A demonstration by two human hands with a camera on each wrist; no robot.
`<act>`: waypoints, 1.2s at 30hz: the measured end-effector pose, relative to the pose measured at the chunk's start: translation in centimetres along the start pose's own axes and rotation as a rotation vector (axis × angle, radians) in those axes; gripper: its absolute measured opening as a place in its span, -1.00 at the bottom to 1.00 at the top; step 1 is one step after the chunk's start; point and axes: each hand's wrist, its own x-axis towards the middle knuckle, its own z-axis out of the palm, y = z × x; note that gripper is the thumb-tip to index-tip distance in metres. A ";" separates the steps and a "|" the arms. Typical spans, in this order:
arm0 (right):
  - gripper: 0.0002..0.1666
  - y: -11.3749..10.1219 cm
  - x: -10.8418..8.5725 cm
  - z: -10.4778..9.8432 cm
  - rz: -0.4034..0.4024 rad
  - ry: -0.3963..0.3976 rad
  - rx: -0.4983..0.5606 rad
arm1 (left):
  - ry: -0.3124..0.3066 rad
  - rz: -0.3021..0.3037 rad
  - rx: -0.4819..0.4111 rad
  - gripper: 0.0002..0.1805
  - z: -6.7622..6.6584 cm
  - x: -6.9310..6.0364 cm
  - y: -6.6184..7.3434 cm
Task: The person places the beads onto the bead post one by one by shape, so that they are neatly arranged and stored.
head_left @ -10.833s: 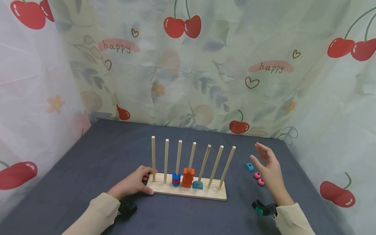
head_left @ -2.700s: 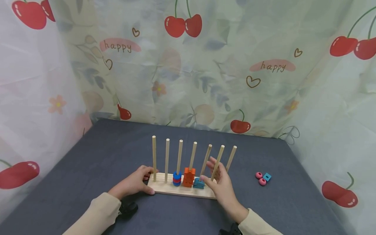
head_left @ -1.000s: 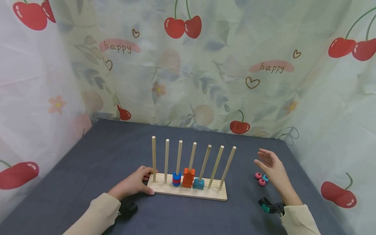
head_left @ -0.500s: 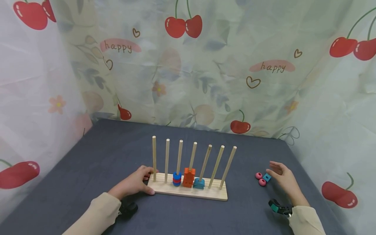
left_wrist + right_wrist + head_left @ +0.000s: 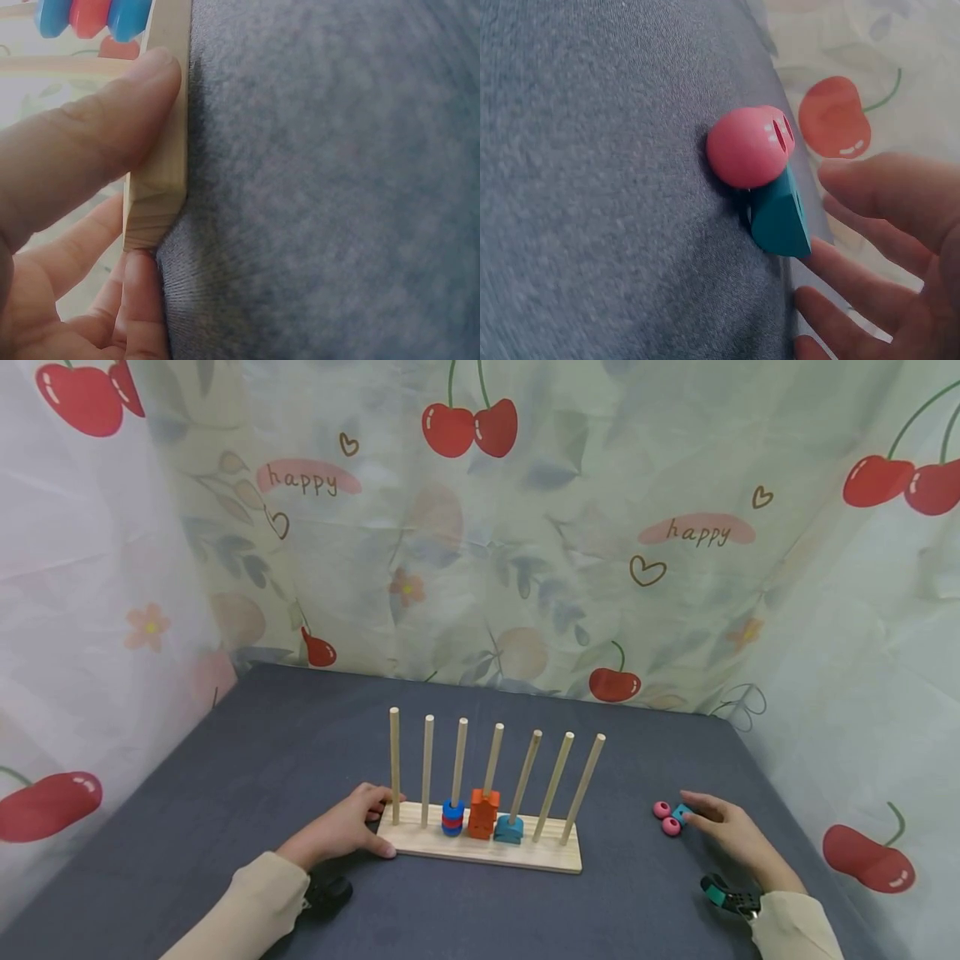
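Note:
My left hand [image 5: 337, 827] grips the left end of a wooden peg board [image 5: 540, 856], thumb on the front edge in the left wrist view. Upright pegs line the board. Blue and red beads [image 5: 452, 818] sit on the third peg, orange blocks [image 5: 483, 814] on the fourth, and teal-blue half-round blocks [image 5: 508, 831] on the fifth. Off to the right, my right hand [image 5: 731, 831] is low beside a loose teal half-round block [image 5: 776, 217]. Its thumb stands apart from the block; a fingertip is close to the block's lower corner, contact unclear.
Two pink beads [image 5: 661, 809] lie against the loose teal block, one overlapping the other in the right wrist view [image 5: 746, 146]. Dark grey cloth [image 5: 450, 910] covers the table. A cherry-printed curtain [image 5: 540, 568] encloses the back and sides.
The fifth peg's teal stack is taller than at first. The right hand left the board, moved right, then lowered to the loose teal block. The left hand has stayed on the board.

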 end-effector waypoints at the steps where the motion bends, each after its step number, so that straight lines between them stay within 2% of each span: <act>1: -0.32 0.0 0.0 -0.1 -0.007 -0.015 -0.001 | 0.000 0.000 0.002 -0.22 0.0 0.0 0.0; 5: -0.41 0.2 0.0 -0.2 -0.036 -0.050 -0.016 | -0.005 0.010 0.009 -0.22 0.0 0.0 -0.2; 12: -0.48 0.4 0.2 -0.2 -0.064 -0.048 -0.056 | -0.007 0.013 0.005 -0.22 0.0 0.0 -0.1; 21: -0.55 0.4 0.5 -0.2 -0.037 -0.005 -0.089 | -0.013 0.023 0.013 -0.23 -0.2 -0.2 0.0; 28: -0.56 0.2 0.8 -0.1 0.018 0.030 -0.142 | -0.014 0.026 0.014 -0.23 -0.2 -0.1 -0.1; 36: -0.55 0.0 0.6 -0.3 0.063 0.062 -0.129 | -0.017 0.027 0.005 -0.22 -0.2 0.0 -0.2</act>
